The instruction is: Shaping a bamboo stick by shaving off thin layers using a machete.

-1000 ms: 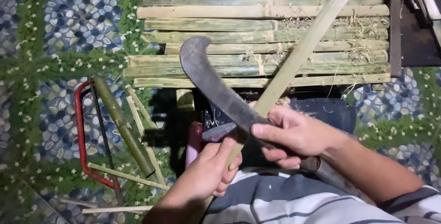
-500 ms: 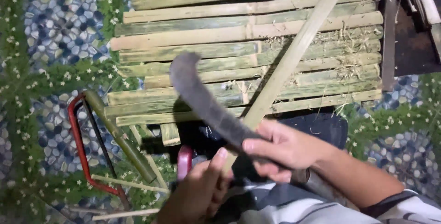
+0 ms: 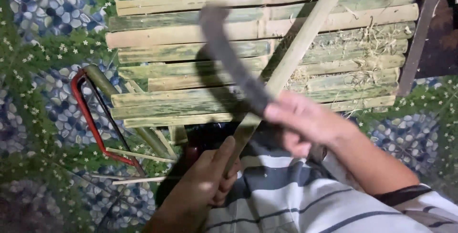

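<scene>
Left hand (image 3: 202,185) is clamped round the lower end of the stick (image 3: 296,51), which slants up to the right over the bamboo slats (image 3: 191,51). Right hand (image 3: 305,123), blurred, grips the knife (image 3: 229,56), its curved dark blade now raised higher and tipped further left than before, crossing the pale, smooth stick.

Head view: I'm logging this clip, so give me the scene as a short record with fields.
left hand: grips the lower end of a bamboo strip
right hand: holds a curved knife, motion-blurred
behind: bamboo slats laid side by side
left side: red-framed saw on a pebble-patterned mat
clothing: striped shirt
</scene>
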